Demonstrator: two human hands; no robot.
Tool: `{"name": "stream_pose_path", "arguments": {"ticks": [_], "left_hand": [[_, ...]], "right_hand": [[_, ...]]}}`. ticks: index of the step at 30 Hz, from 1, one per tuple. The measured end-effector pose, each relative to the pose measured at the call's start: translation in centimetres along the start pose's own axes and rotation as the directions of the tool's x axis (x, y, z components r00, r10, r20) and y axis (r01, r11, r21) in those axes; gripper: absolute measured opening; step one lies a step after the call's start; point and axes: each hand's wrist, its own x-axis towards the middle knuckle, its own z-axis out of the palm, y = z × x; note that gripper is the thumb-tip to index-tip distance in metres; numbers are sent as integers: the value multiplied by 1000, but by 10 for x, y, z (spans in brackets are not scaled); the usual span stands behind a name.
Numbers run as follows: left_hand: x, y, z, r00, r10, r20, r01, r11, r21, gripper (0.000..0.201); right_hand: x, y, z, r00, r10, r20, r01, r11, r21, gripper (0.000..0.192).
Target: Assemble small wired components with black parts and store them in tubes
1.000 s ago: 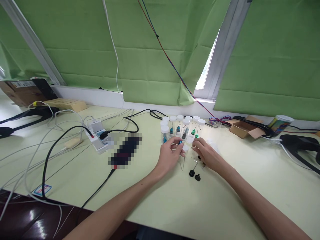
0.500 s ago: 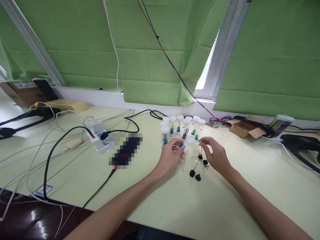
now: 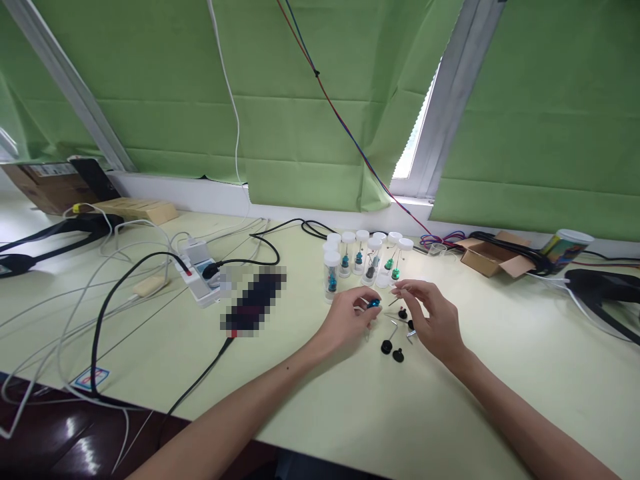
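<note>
Between the two hands, low over the worktop, the left hand pinches a small blue piece; its shape is too small to make out. The right hand pinches a thin pin pointing left toward it. Capped vials stand just behind. A pixelated block hides one object; no writing is readable.

Soft daylight enters through the window gap (blown out), shadows faint, edges bowed by wide-angle distortion.

No text is legible anywhere. The sticker at the desk's front edge shows red-and-blue marks too small to read. The shipping label on the cardboard box is blurred.
</note>
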Motion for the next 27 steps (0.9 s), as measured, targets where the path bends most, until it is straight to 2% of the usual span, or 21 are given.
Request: {"name": "stream_pose_path", "arguments": {"ticks": [8,27], "left_hand": [[-1,4,-1,998,-44,48,43,999,20,21],[-2,1,3,996,26,81,-30,998,47,21]], "right_hand": [[-3,-5,2,1000,-5,-24,6,999,52,11],[-5,-4,2,1000,-9,-24,10,999,48,12]]}}
